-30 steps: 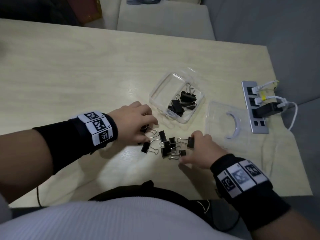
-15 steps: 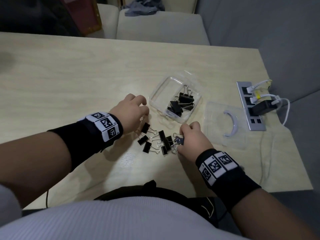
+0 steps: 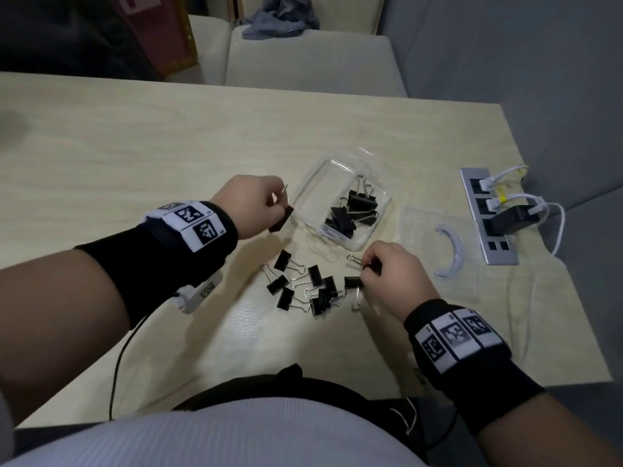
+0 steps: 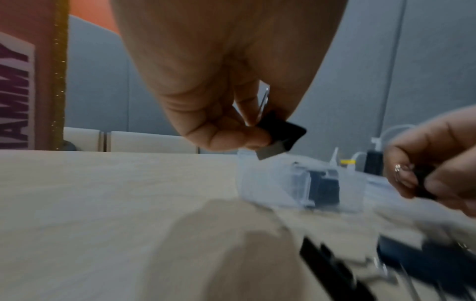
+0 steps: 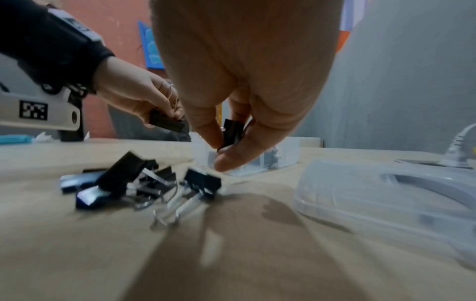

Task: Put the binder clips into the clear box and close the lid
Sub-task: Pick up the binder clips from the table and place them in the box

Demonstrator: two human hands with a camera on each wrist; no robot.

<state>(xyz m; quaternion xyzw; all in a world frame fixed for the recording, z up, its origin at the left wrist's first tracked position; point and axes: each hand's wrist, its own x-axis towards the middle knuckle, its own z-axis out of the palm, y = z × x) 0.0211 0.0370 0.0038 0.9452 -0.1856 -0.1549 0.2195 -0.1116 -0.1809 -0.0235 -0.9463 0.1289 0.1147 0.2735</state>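
Pinched in each hand, left hand (image 3: 247, 205) and right hand (image 3: 394, 276), is one black metal binder clip (image 3: 281, 219). About four sit inside the open clear plastic box (image 3: 312, 188) at frame centre; roughly eight are piled below it.

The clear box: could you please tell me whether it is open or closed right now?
Open. The clear box has no cover on it; its lid lies apart on the table to its right.

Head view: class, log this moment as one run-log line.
left hand holds clip beside box | right hand pinches clip | pile on table | lid off
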